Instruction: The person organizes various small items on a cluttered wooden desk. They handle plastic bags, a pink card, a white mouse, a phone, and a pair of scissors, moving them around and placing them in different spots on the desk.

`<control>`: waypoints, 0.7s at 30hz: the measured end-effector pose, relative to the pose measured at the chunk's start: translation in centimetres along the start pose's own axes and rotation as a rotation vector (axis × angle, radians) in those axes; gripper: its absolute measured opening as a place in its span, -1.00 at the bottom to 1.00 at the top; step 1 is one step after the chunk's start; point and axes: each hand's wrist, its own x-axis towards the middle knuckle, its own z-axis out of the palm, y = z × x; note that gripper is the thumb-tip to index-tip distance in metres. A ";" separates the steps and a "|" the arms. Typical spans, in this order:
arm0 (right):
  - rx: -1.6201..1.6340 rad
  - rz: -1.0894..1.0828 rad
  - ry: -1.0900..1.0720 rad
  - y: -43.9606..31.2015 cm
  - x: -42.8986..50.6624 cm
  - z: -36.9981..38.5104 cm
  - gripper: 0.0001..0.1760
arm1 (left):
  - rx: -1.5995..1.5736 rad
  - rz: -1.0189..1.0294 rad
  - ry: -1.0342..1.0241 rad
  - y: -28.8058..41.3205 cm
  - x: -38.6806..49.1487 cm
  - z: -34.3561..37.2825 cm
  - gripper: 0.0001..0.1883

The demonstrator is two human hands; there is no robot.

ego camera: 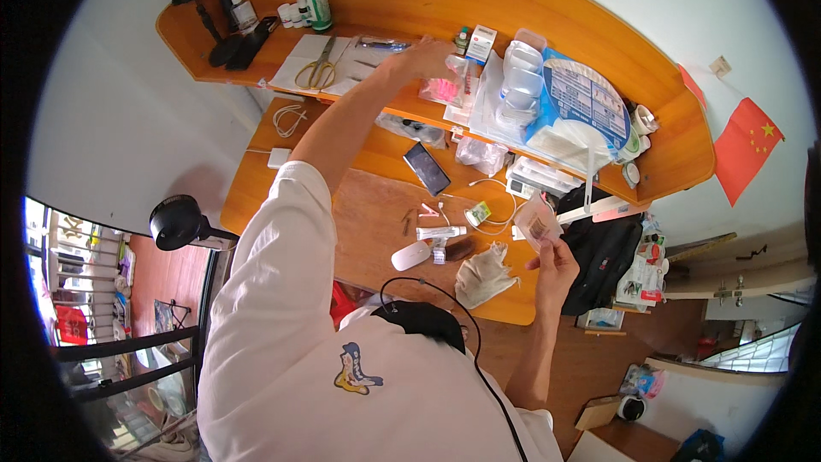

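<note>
My left hand (431, 59) reaches over the upper wooden shelf, at a clear plastic bag of pink items (442, 88). Its fingertips are blurred, and whether they grip the bag cannot be told. Above the right side of the desk, my right hand (557, 262) pinches a small clear packet (537, 221) bearing a printed code. Scissors with yellow handles (315, 74) lie on white paper left of my left hand. Below the packet, a crumpled pale cloth (485, 276) rests on the desk. A white computer mouse (411, 256) and a white tube (440, 232) lie to its left.
A smartphone (427, 169) and a white cable (511, 202) lie on the desk (365, 224). The shelf holds a green-labelled glass bottle (317, 6), a small white box (481, 43) and stacked clear containers (521, 86). A black bag (593, 256) is at the right; a black lamp (176, 222) at the left.
</note>
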 end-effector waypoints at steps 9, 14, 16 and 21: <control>-0.004 0.017 0.060 1.4 -0.8 -3.0 -0.78 | -0.192 -0.229 0.005 -1.2 -0.2 -0.5 0.04; 0.012 0.021 0.034 1.7 -0.7 -2.3 -0.78 | -0.386 -0.182 0.068 -1.9 -1.9 -1.3 0.03; 0.011 0.032 0.024 1.8 -0.8 -2.2 -0.79 | -0.484 -0.135 0.080 -2.2 -2.8 -2.7 -0.01; -0.017 0.057 0.041 2.0 -1.1 -2.8 -0.80 | -0.636 0.011 -0.043 -2.2 -2.9 -6.8 -0.09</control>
